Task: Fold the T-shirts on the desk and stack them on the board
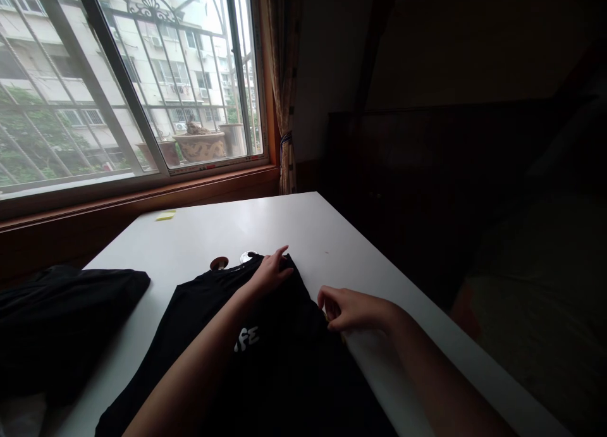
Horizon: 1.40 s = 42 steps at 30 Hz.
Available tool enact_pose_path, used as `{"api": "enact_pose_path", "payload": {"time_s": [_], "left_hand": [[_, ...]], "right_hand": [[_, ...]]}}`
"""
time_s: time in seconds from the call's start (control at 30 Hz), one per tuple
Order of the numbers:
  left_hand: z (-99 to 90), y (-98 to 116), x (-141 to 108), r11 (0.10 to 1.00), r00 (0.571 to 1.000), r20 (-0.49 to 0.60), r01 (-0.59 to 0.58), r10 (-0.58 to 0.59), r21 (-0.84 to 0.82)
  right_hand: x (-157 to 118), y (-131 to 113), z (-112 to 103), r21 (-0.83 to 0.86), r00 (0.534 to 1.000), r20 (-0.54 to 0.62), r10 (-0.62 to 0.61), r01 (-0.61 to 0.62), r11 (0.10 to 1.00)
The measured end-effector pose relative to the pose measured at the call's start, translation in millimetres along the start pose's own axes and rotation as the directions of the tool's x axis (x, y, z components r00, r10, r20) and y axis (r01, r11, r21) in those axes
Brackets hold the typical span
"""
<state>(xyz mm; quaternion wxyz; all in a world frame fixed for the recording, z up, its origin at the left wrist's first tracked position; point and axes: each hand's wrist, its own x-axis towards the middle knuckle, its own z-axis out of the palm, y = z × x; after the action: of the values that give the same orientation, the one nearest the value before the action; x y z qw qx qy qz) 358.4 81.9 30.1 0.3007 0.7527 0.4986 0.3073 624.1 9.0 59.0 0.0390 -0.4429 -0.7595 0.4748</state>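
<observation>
Head: L hand (270, 274) over matte blk cloth shirt (284, 374)

A black cloth shirt with white lettering (289, 374) is lying on a white flat-topped table (241, 225), with the bare left hand (270, 274) resting on its far right part and the bare right hand (351, 309) sitting at its right edge. A black cloth heap (71, 323) is lying to its left. A yellow rectangular paper slip (165, 215) is lying near the table's far left corner. Behind, a patterned fabric curtain (286, 95) is hanging right of a metal-framed glass window (156, 89).
</observation>
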Motion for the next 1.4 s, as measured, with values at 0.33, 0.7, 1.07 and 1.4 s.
{"api": "enact_pose_path", "payload": {"time_s": [0.33,0.7,1.07,1.4], "left_hand": [[-29.6,12.4,-33.6,0.984,0.974,0.225,0.077,-0.04,-0.161],[-61.8,3.3,-51.4,0.904,0.943,0.242,0.296,-0.226,-0.31],[-53.4,-5.1,-53.1,0.996,0.996,0.05,0.075,-0.077,0.051],[1.7,17.2,-38.2,0.901,0.942,0.222,-0.311,0.25,0.303]], "right_hand": [[-2.8,0.6,-1.8,-0.039,0.999,-0.012,0.041,-0.042,0.998],[-2.2,-5.1,-1.9,-0.057,1.0,0.001,0.017,-0.017,0.998],[-1.7,-18.4,8.3,-0.143,0.999,0.035,0.036,-0.031,0.989],[2.9,-12.2,7.8,-0.211,1.0,-0.011,0.009,-0.011,0.978]]}}
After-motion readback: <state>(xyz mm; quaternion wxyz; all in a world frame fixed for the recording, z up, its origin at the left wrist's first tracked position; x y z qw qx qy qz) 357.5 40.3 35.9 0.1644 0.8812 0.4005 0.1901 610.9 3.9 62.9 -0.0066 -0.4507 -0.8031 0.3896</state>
